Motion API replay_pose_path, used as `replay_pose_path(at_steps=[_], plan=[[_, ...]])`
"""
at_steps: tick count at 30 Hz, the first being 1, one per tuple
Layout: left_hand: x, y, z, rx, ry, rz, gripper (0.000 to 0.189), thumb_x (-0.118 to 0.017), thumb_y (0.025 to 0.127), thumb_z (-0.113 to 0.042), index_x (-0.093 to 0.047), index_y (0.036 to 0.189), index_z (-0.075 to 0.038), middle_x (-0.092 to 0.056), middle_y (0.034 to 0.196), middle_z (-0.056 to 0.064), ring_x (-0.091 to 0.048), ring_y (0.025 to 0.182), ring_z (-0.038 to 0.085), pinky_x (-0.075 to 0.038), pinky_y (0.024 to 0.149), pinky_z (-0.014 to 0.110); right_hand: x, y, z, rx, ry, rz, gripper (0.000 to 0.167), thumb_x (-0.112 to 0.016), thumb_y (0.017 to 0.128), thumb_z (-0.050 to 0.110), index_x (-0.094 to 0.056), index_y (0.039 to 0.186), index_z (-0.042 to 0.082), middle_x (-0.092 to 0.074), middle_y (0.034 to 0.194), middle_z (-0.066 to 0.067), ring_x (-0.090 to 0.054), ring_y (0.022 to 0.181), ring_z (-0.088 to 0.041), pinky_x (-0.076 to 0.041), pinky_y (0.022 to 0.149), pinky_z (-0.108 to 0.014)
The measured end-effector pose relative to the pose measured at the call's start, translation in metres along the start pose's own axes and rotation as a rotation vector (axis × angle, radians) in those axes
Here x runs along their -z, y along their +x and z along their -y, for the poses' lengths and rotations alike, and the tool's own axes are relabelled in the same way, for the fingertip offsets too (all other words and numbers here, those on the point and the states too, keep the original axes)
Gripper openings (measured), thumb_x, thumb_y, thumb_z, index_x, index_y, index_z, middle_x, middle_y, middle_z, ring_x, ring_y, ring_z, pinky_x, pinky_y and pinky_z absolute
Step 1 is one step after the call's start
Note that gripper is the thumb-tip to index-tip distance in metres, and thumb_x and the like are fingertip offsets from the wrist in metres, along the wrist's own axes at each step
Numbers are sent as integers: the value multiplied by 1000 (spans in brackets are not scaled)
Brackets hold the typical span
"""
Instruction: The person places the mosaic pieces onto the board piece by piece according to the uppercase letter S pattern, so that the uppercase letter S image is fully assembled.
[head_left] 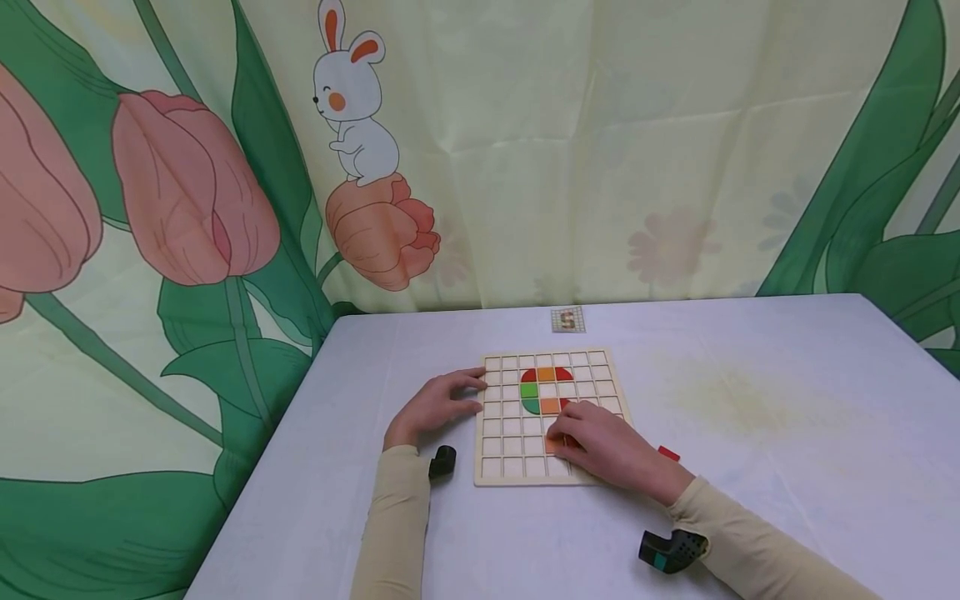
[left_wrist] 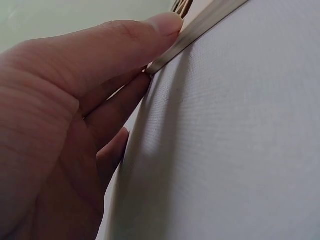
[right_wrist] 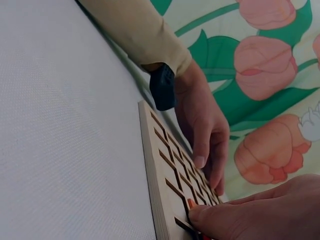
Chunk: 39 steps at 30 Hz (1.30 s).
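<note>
A wooden grid board (head_left: 525, 481) lies on the white table. In its upper middle several coloured tiles form a curve: red rounded corners, an orange square (head_left: 546, 374), a green square (head_left: 529, 389), a green rounded corner (head_left: 531, 406) and a lower orange square (head_left: 550, 406). My right hand (head_left: 611, 446) pinches an orange tile (head_left: 551, 445) low over the grid, mostly hidden by the fingers. My left hand (head_left: 437, 406) touches the board's left edge with fairly straight fingers. In the left wrist view, the thumb (left_wrist: 167, 24) rests near the rim.
A small patterned card (head_left: 567, 319) lies at the table's back edge, behind the board. Just right of the right hand is a red piece (head_left: 668, 453), partly hidden. A printed curtain (head_left: 517, 167) hangs behind the table. Each wrist carries a black camera (head_left: 672, 551).
</note>
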<state>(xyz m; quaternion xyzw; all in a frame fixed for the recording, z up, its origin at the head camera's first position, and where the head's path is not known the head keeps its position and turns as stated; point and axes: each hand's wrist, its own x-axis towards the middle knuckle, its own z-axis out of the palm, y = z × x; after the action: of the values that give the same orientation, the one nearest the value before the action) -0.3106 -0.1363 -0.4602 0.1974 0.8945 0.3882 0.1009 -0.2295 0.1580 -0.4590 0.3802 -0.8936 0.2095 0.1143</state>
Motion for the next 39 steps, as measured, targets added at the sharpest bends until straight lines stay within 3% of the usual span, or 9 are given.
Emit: replay_pose_path(at_steps=[15, 30, 39], plan=[[1, 1, 3, -58, 40, -52, 32, -72, 88, -14, -69, 120, -9, -53, 143, -1, -40, 138, 20, -31, 114, 40, -3, 4, -7, -28, 25, -1, 12, -75, 87, 18, -72, 98, 15, -62, 94, 6, -56, 86, -12, -51, 76, -30], [1, 1, 1, -15, 45, -52, 39, -74, 88, -19, -66, 126, -11, -49, 146, -6, -38, 139, 18, -30, 114, 38, 0, 5, -11, -60, 102, 43, 15, -74, 87, 17, -74, 102, 14, -62, 97, 6, -54, 91, -13, -50, 79, -32], [1, -1, 0, -9, 38, -56, 40, -74, 87, -18, -66, 126, -11, -50, 146, -5, -38, 139, 19, -31, 114, 38, -1, 4, -8, -76, 89, 29, 15, -75, 87, 18, -74, 101, 14, -62, 98, 5, -56, 93, -14, -52, 81, -34]])
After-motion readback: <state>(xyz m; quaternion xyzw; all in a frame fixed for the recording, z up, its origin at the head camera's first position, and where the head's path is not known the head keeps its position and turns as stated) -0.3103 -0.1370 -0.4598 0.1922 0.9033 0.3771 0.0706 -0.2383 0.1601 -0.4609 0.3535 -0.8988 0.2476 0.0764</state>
